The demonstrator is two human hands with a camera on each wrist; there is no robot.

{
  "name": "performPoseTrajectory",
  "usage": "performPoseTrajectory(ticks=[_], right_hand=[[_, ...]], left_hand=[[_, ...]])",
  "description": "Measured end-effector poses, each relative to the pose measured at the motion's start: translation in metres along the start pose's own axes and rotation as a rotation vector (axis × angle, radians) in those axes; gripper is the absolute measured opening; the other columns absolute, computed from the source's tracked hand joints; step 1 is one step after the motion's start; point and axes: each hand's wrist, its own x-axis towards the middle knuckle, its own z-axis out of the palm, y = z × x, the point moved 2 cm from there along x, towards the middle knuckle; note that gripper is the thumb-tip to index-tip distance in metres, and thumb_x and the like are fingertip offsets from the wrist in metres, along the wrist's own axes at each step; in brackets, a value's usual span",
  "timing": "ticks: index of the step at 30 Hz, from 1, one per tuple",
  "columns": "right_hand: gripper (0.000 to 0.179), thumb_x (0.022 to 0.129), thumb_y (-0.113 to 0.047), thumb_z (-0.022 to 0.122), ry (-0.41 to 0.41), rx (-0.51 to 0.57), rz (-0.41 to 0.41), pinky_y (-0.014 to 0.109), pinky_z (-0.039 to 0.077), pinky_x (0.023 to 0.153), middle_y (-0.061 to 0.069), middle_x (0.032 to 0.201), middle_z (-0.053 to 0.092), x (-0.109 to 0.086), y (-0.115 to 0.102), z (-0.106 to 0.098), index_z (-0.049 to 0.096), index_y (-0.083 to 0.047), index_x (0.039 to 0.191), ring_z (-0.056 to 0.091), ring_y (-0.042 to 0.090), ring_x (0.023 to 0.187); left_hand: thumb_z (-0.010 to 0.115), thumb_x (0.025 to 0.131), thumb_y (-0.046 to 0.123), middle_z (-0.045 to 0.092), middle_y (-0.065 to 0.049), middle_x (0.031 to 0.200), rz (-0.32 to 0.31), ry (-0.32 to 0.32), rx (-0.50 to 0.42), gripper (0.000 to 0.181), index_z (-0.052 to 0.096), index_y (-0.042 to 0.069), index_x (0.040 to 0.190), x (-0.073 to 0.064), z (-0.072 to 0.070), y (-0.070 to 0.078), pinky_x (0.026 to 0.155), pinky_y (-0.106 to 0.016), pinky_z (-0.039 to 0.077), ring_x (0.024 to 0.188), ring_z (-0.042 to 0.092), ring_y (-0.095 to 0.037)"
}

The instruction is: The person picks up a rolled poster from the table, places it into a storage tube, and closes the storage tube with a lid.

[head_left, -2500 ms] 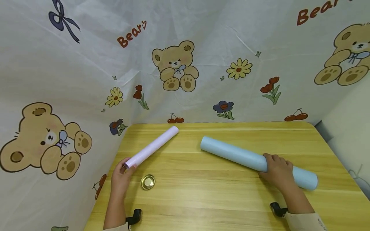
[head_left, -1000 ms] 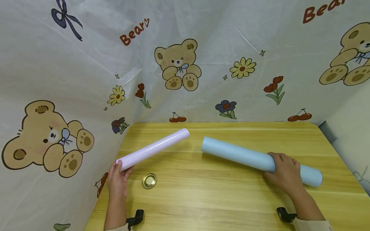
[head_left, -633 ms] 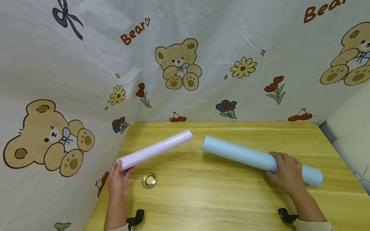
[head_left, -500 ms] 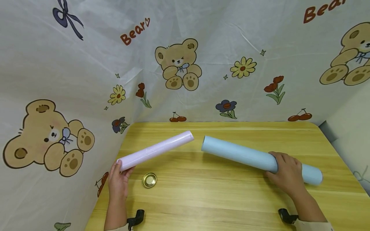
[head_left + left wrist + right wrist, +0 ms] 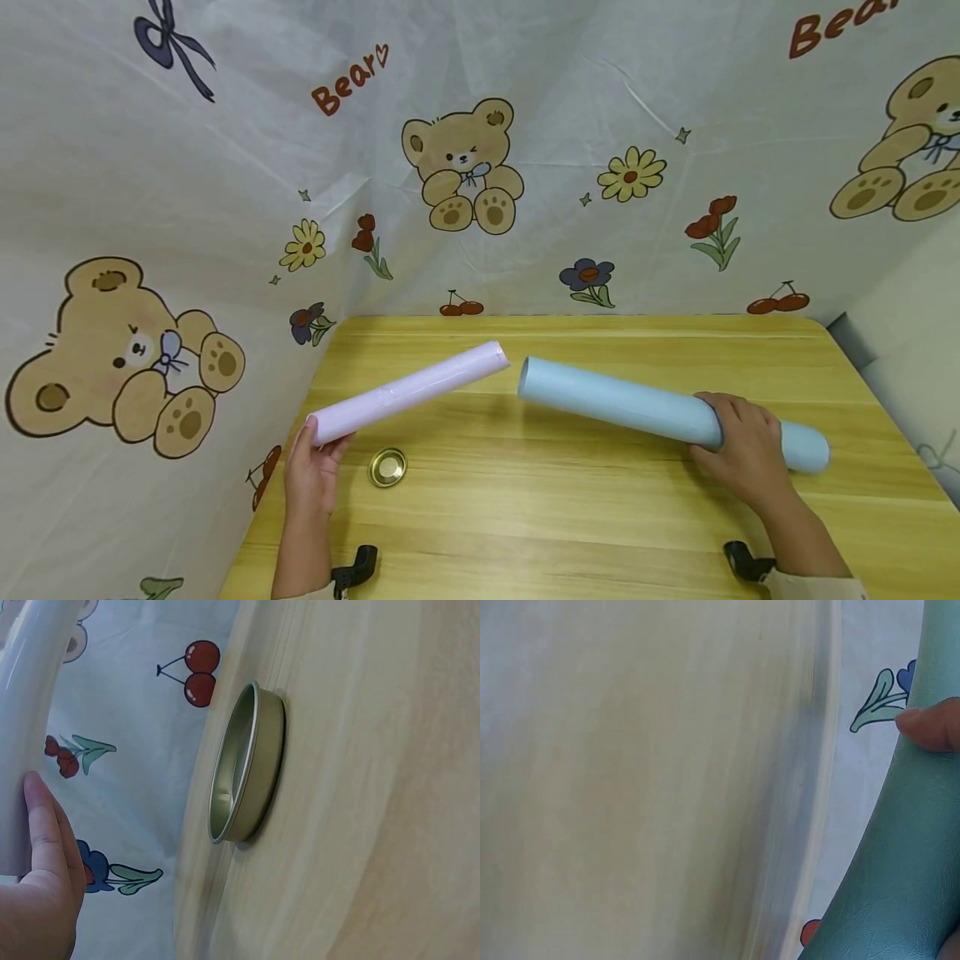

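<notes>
My left hand [image 5: 311,475] holds a thin lilac tube [image 5: 412,390] by its near end, thumb on one side and fingers underneath. The tube slants up to the right. On the right, my right hand [image 5: 742,446] grips a wider light blue tube [image 5: 622,404] from above, toward its right end. The blue tube's open left end faces the lilac tube's far end, a small gap between them. In the left wrist view, straight fingers [image 5: 46,832] lie along the lilac tube. In the right wrist view, the thumb [image 5: 934,726] presses on the blue tube.
A small round gold dish [image 5: 387,467] sits on the wooden table [image 5: 525,517], just right of my left hand. A white cloth [image 5: 540,100] with printed bears hangs behind and to the left. Black wrist mounts [image 5: 358,567] stick out below both hands.
My left hand has changed its hold on the lilac tube and swung its far end rightward, close to the blue tube. The blue tube has turned slightly, showing its open left end.
</notes>
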Motion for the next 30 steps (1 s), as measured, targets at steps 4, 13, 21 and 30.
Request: performPoseTrajectory(ticks=[4,13,21,30], right_hand=[[0.085,0.055,-0.010,0.094,0.011,0.012,-0.003,0.068,0.027,0.094,0.027,0.124,0.058,0.0005,-0.0005,-0.0015,0.056,-0.006,0.131,0.050,0.047,0.114],[0.087,0.054,-0.009,0.095,0.025,0.027,-0.007,0.069,0.027,0.093,0.027,0.123,0.058,0.0007,-0.0017,-0.0035,0.057,-0.006,0.131,0.050,0.048,0.113],[0.087,0.053,-0.008,0.096,0.030,0.035,-0.017,0.068,0.027,0.094,0.026,0.123,0.058,0.0015,-0.0029,-0.0030,0.057,-0.006,0.131,0.050,0.047,0.113],[0.086,0.054,-0.008,0.094,0.038,0.045,-0.030,0.068,0.027,0.093,0.026,0.123,0.058,0.0016,-0.0054,-0.0029,0.057,-0.006,0.132,0.050,0.047,0.113]], left_hand=[[0.049,0.107,0.024,0.049,-0.008,0.118,-0.015,-0.004,-0.022,0.019,0.059,0.011,0.116,-0.0005,0.0015,-0.0007,0.084,-0.027,0.062,0.097,0.064,-0.017],[0.050,0.107,0.027,0.050,-0.006,0.119,-0.038,-0.023,-0.021,0.020,0.057,0.012,0.118,0.0001,0.0011,-0.0037,0.085,-0.027,0.061,0.098,0.065,-0.016],[0.050,0.107,0.026,0.052,-0.006,0.118,-0.045,-0.040,0.002,0.019,0.058,0.012,0.116,0.0006,0.0000,-0.0048,0.085,-0.027,0.061,0.093,0.067,-0.016],[0.046,0.109,0.026,0.051,-0.005,0.118,-0.027,-0.105,0.064,0.020,0.059,0.013,0.117,-0.0009,0.0022,-0.0064,0.086,-0.026,0.061,0.097,0.065,-0.015]])
